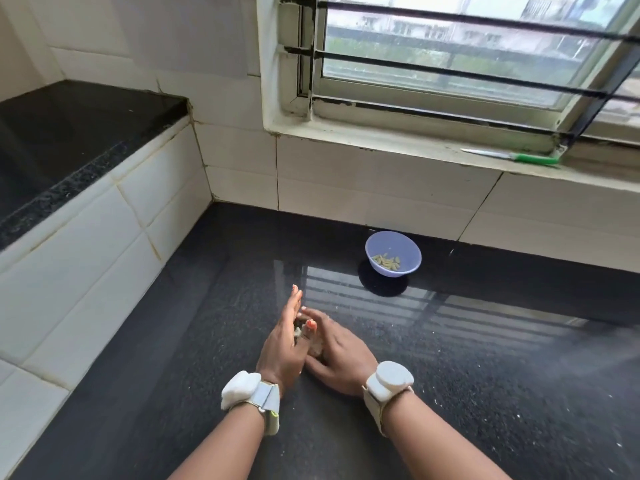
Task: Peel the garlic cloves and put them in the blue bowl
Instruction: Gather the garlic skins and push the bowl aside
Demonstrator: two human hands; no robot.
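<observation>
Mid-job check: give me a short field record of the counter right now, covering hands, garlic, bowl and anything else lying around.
left hand: fingers straight, pressed against the right hand
right hand: on the counter, touching the left hand
garlic: pale bits between the hands; grip unclear
blue bowl: on the black counter near the tiled wall, beyond the hands
peeled cloves: several in the bowl
knife: green handle, on the window sill, untouched
</observation>
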